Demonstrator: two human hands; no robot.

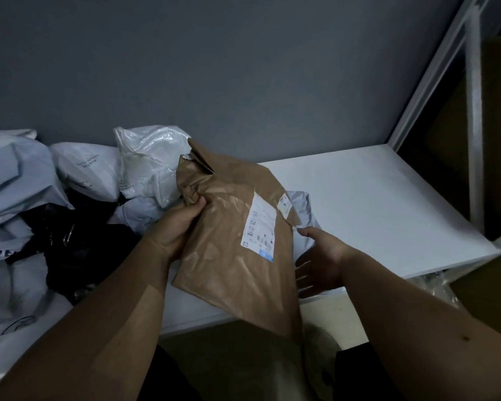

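Observation:
A brown plastic mailer parcel (229,241) with a white shipping label (259,225) hangs tilted above the front of a white shelf (388,204). My left hand (177,227) grips the parcel's crumpled upper left edge. My right hand (321,261) is to the right of the parcel, palm turned toward it and fingers straight. I cannot tell whether those fingers touch the parcel's right side. The parcel's torn top flap points up toward the wall.
Several white and grey mailer bags (145,160) and a black bag (70,241) are heaped on the shelf's left half. A small grey bag (304,209) lies behind the parcel. A metal rack post (475,140) and cardboard box stand at the right. Grey wall behind.

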